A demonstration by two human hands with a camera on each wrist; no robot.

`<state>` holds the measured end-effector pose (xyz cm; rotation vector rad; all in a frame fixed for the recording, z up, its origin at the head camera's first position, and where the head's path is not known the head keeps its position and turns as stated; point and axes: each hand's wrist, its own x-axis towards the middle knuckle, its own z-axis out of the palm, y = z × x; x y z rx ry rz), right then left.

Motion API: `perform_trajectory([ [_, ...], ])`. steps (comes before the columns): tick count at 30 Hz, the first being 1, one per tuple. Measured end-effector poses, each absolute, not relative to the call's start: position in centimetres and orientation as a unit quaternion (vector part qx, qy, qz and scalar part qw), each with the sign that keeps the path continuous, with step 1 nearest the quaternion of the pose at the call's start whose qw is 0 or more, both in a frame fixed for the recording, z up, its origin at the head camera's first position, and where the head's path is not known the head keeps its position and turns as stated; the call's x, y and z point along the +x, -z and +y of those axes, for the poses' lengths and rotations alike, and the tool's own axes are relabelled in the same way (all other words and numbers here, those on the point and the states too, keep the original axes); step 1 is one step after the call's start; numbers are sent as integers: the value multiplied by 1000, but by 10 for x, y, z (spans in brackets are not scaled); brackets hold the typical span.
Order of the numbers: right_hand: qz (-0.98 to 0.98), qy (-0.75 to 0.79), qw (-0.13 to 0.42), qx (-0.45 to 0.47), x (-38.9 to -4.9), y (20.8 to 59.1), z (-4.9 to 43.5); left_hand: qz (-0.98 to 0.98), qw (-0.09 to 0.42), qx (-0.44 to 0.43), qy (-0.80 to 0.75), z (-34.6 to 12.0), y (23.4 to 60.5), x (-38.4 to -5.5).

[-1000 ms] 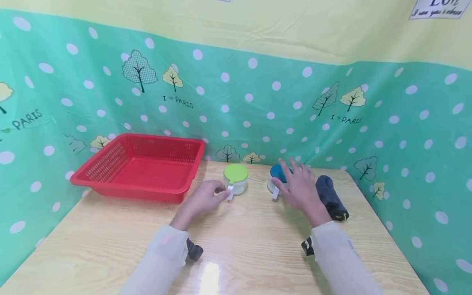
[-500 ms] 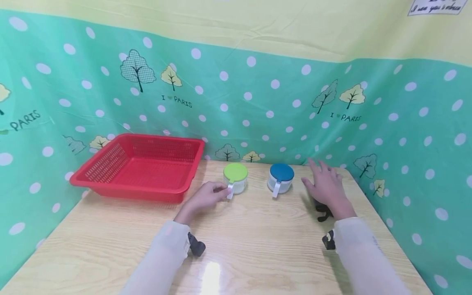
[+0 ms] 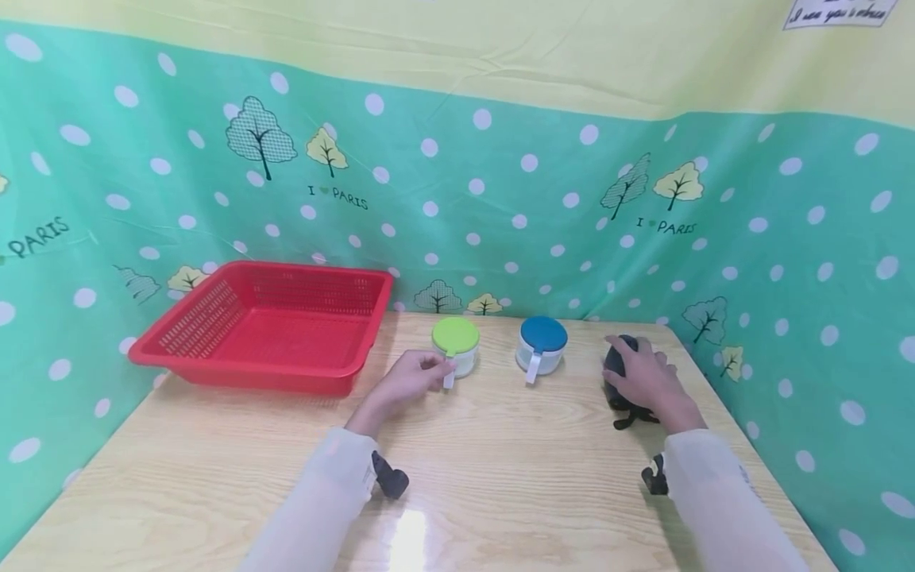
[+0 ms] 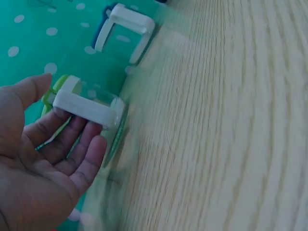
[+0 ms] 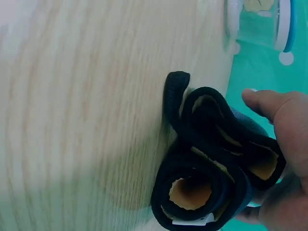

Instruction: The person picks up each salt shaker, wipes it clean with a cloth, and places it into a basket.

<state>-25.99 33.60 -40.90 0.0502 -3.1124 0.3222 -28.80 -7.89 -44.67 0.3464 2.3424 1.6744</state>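
Observation:
In the head view my left hand (image 3: pixel 413 373) is at the white handle of a clear seasoning jar with a green lid (image 3: pixel 456 335). The left wrist view shows its fingers curled behind that handle (image 4: pixel 84 107), the thumb raised beside the lid. My right hand (image 3: pixel 646 380) spans a dark rolled cloth (image 3: pixel 620 365), thumb on the left side and fingers on the other. From the right wrist, the cloth's rolled end (image 5: pixel 207 159) shows black edging and a tan inside. A second seasoning jar, with a blue lid (image 3: pixel 543 335), stands between the hands.
A red plastic basket (image 3: pixel 260 380) with perforated walls sits at the table's back left. A green dotted curtain (image 3: pixel 529 214) runs behind and along both sides of the wooden table (image 3: pixel 515 469).
My right hand has moved right, from over the blue-lidded jar to the dark rolled cloth, and lowered onto it. The left hand stays at the green-lidded jar's handle.

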Motion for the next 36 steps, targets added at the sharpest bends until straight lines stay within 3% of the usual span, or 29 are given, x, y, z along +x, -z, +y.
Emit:
perform_trajectory([
  [9,-993,-115,-34,2,-253,411,334,828,80,95,-547,-68,445,-284],
  [28,-991,-131,-26,-12,-264,420,340,783,-16,-49,-620,-53,441,-281],
  [36,-989,-145,-21,-6,-269,415,345,740,-27,-43,-671,-57,442,-285],
])
